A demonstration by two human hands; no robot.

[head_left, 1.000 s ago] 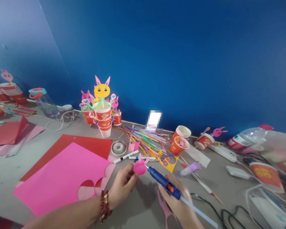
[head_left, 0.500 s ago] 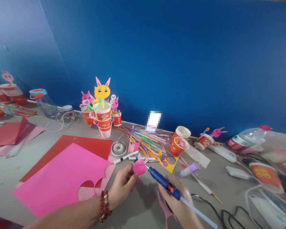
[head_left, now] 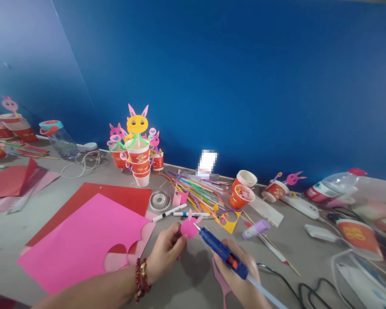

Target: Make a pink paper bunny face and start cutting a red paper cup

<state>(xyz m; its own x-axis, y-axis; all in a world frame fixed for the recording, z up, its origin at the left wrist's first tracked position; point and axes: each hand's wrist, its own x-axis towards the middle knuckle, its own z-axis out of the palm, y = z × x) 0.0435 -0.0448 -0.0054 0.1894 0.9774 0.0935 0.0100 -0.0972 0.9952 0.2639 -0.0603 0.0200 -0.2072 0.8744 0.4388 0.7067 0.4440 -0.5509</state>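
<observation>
My left hand (head_left: 167,249) pinches the left edge of a round pink paper rabbit head (head_left: 189,228), which has two lighter pink ears standing at its top. Wrapped in my right hand (head_left: 238,268) is a blue glue gun (head_left: 223,252) with a clear glue stick out of its back end. The metal nozzle tip is at the upper right edge of the pink head, by the right ear; whether it touches cannot be told. Part of my right hand lies hidden behind the gun. Pink cut-out paper (head_left: 221,281) lies beside my right hand.
Large pink paper (head_left: 83,236) over red sheets covers the left. Tape (head_left: 160,200), markers (head_left: 170,212) and colourful pipe cleaners (head_left: 199,189) lie ahead. Decorated cups (head_left: 139,156) stand behind. On the right are a purple glue stick (head_left: 256,229), paper cups (head_left: 242,196), a bottle (head_left: 334,186) and black cable (head_left: 286,279).
The glue gun and my right hand have shifted slightly, with the gun's rear lower and farther right. The pink head has moved very slightly right and down in my left hand.
</observation>
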